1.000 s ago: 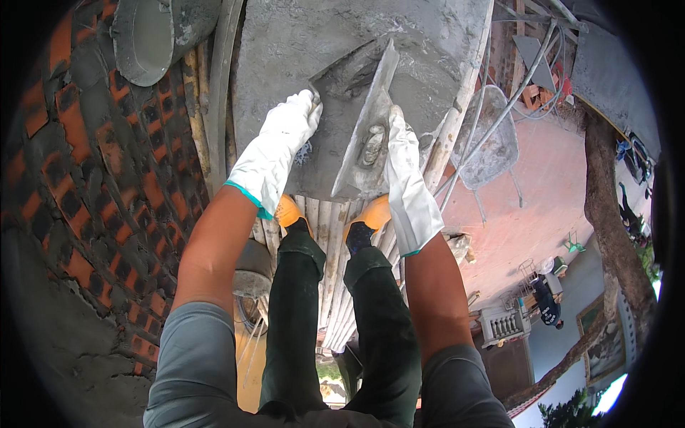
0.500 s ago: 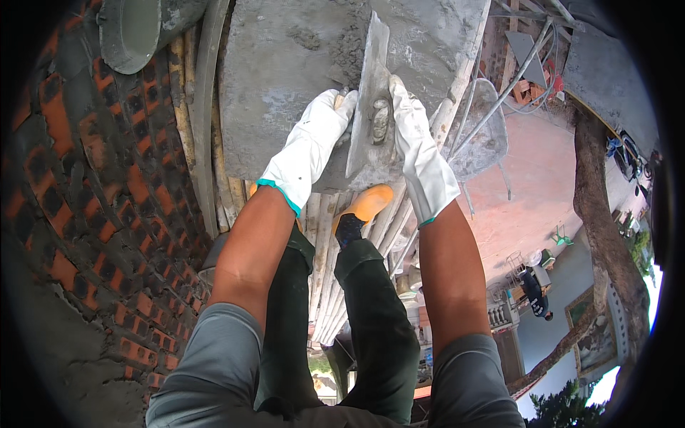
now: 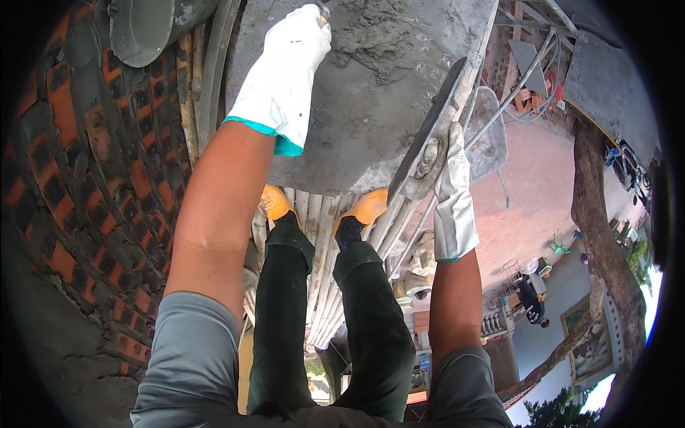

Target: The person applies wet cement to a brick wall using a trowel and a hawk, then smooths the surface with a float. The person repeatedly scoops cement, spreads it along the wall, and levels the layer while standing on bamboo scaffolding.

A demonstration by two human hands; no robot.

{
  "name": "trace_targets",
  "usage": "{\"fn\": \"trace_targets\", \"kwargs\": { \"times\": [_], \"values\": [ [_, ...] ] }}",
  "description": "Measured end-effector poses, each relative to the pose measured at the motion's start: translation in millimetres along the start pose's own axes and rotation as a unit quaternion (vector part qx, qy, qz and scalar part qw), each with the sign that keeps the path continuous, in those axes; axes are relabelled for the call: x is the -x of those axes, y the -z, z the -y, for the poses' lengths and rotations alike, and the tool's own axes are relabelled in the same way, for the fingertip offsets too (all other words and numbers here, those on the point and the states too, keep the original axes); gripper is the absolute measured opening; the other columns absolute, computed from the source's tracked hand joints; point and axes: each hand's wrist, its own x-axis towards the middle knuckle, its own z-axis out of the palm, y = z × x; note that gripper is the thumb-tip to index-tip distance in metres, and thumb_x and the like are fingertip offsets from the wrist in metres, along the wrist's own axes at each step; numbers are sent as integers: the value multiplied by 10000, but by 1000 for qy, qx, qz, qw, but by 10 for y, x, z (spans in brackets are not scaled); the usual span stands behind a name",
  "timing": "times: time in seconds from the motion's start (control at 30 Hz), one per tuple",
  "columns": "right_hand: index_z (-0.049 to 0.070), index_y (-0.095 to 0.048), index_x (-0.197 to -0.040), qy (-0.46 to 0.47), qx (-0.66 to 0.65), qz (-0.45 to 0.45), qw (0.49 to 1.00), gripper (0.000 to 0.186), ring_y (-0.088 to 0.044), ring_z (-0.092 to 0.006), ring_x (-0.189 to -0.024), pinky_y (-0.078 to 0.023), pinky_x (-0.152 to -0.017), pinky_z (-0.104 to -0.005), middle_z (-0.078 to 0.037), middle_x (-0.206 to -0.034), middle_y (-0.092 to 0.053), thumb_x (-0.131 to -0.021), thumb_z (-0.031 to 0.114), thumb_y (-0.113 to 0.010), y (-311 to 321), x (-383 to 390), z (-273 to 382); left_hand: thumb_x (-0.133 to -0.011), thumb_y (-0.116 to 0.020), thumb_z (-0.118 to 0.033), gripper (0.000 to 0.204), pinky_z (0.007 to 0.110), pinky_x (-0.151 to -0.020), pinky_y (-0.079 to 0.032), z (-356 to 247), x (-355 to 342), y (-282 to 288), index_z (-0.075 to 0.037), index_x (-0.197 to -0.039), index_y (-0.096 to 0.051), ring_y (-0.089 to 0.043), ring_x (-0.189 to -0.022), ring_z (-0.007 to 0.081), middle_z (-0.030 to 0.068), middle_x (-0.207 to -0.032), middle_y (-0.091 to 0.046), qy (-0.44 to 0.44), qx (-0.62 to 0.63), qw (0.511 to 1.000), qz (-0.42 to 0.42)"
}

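My left hand [image 3: 292, 53], in a white glove, grips a small tool [image 3: 322, 18], mostly hidden, over the grey mortar board [image 3: 314, 128]. A rough heap of wet mortar [image 3: 378, 53] lies near the board's top. My right hand [image 3: 452, 185], also gloved, holds a long plastering float [image 3: 421, 160] on edge at the board's right side, its flat face turned leftward. My orange shoes [image 3: 365, 208] stand on pale poles just below the board.
A mortar-smeared brick wall [image 3: 85, 200] rises at left, a bucket [image 3: 139, 32] above it. Pale poles [image 3: 325, 264] form the platform. At right are a wheelbarrow [image 3: 489, 157], metal tubes, a tree trunk [image 3: 599, 214] and, far below, a person in dark clothing [image 3: 531, 299].
My left hand has moved up the board, away from the float. My right hand has carried the float rightward and down to the board's right edge, tilting it more diagonally.
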Motion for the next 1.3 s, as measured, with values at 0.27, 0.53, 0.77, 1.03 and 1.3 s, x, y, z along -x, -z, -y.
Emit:
{"fn": "trace_targets", "kwargs": {
  "times": [0.27, 0.53, 0.77, 1.03, 1.3],
  "values": [
    [121, -662, -1153, 23, 26, 26, 999, 362, -647, -132, -623, -532, -540, -269, -16, -844, -686, -1104, 472, -589, -5, -226, 92, -965, -701, -230, 164, 501, -868, -566, 473, 1015, -37, -147, -1101, -660, -709, -959, 405, 181, -1010, -728, -71, -57, 986, 137],
    [69, -721, -1220, 70, 172, 5, 983, 434, -618, -102, -713, -519, -652, -279, -8, -913, -714, -1120, 459, -561, -250, -499, -347, -1067, -667, -264, 199, 342, -440, -421, 78, 1367, -432, -93, -1029, -573, -508, -492, 137, 26, -686, -574, 357, 441, 770, 293],
    [94, -688, -1178, 56, 41, 51, 996, 326, -646, -105, -731, -537, -625, -260, -19, -912, -698, -1118, 398, -586, -253, 74, -366, -1033, -673, -355, 315, 437, -781, -571, -279, 1107, -172, -46, -1084, -641, -721, -838, 336, 144, -889, -713, 137, 243, 920, 276],
    [80, -661, -1258, 26, -14, -29, 999, 340, -687, -126, -768, -598, -671, -292, -10, -912, -696, -1111, 382, -606, 29, 175, -363, -975, -682, -226, 110, 500, -835, -563, 217, 711, 44, -123, -1008, -666, -708, -922, 412, 172, -950, -726, -70, 0, 997, 27],
    [45, -730, -1243, -25, 21, 45, 998, 410, -670, -99, -833, -535, -688, -280, -2, -960, -730, -1121, 408, -584, -412, -453, -262, -1025, -692, -250, 294, 353, -638, -543, 333, 969, -391, -42, -1229, -650, -653, -671, 182, 60, -855, -711, 340, 301, 865, 214]
  ]
}}
